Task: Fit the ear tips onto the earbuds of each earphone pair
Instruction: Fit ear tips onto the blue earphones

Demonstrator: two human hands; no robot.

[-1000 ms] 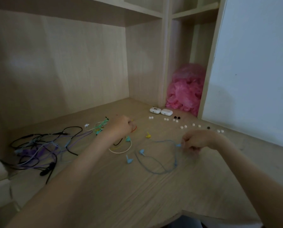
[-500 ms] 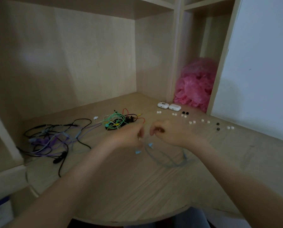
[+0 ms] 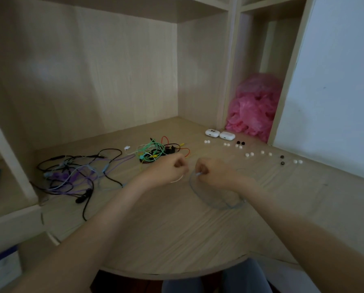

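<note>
Right, both hands meet just over the pale blue earphone cable (image 3: 217,203) looped on the desk (image 3: 177,240). The right hand (image 3: 215,172) pinches that cable's earbud (image 3: 198,174). The left hand (image 3: 168,170) is curled tight beside it, but its fingers hide whether it grips anything. Beyond the cable lie white ear tips (image 3: 249,154), black ear tips (image 3: 240,143), two white charging cases (image 3: 212,132) and a pink plastic bag (image 3: 254,106). Left of the cable sit a green-and-red tangle (image 3: 153,151) and a purple-and-black tangle (image 3: 71,174). The left hand covers most of a white cord (image 3: 177,180).

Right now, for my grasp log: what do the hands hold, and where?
The right hand pinches the blue earphone cable near one end; what the curled left hand holds is hidden.
</note>
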